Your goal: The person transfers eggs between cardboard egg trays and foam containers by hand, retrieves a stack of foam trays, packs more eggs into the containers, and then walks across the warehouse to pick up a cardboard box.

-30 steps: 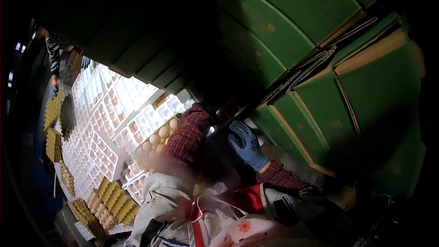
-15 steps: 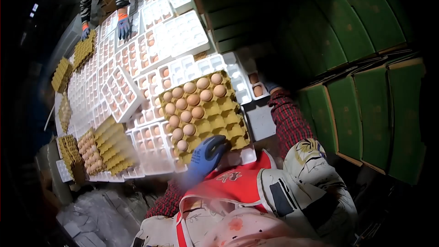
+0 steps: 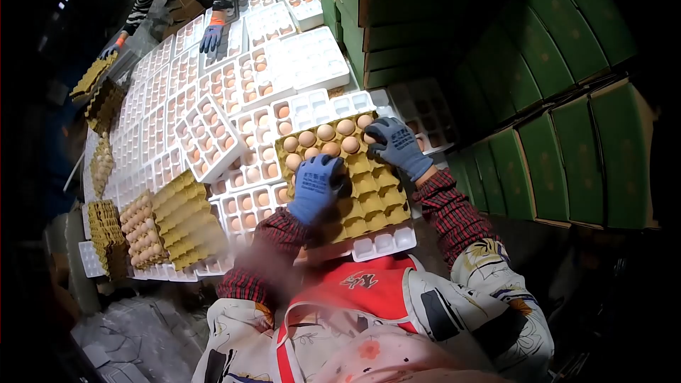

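Note:
A yellow pulp tray [image 3: 369,202] lies on white plastic trays in front of me, with brown eggs [image 3: 326,132] in its far and left part and bare cups nearer me. My left hand [image 3: 316,183], in a blue glove, is over the tray's left part with its fingers curled down; what they hold, if anything, is hidden. My right hand [image 3: 397,143], also gloved, is at the far right corner, its fingers closed round an egg [image 3: 365,122]. White trays with eggs [image 3: 207,138] cover the surface to the left, one resting tilted on others.
Across the surface a co-worker's gloved hand [image 3: 212,37] rests on white trays, the other beside yellow pulp trays [image 3: 92,74]. Green boxes [image 3: 543,177] are stacked at the right. Stacked pulp trays [image 3: 181,220] with eggs stand at the left front. Clear plastic [image 3: 138,333] lies below.
My right hand has come from beyond the pulp tray's right side onto its far corner. My left hand has moved from the near edge up over the eggs. The co-worker's far-left hand has shifted left.

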Demonstrator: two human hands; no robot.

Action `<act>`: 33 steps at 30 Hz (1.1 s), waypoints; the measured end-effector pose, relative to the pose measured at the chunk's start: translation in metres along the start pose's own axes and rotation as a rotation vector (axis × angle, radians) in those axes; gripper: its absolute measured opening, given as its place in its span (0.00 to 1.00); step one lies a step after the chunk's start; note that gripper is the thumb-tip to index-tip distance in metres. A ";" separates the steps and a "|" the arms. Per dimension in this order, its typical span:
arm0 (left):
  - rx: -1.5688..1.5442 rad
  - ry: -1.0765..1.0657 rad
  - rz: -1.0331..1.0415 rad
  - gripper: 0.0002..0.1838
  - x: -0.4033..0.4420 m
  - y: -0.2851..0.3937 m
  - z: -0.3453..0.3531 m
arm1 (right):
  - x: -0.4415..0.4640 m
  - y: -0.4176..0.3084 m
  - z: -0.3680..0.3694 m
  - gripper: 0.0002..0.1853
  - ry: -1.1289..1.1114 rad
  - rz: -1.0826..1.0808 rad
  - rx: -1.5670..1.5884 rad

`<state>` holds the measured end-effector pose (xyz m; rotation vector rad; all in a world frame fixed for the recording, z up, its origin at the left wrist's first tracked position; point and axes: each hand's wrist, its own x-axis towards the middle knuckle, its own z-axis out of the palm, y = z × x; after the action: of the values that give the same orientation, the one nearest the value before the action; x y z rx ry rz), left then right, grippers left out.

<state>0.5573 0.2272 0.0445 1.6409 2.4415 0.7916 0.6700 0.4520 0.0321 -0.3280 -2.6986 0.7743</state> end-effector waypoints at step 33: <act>0.349 -0.256 -0.131 0.12 0.128 -0.015 0.006 | 0.044 0.149 0.011 0.23 0.278 0.481 0.337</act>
<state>0.4932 0.3382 0.0581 1.5437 2.5667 0.1292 0.6449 0.5835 -0.0484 -0.9414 -2.1988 1.1923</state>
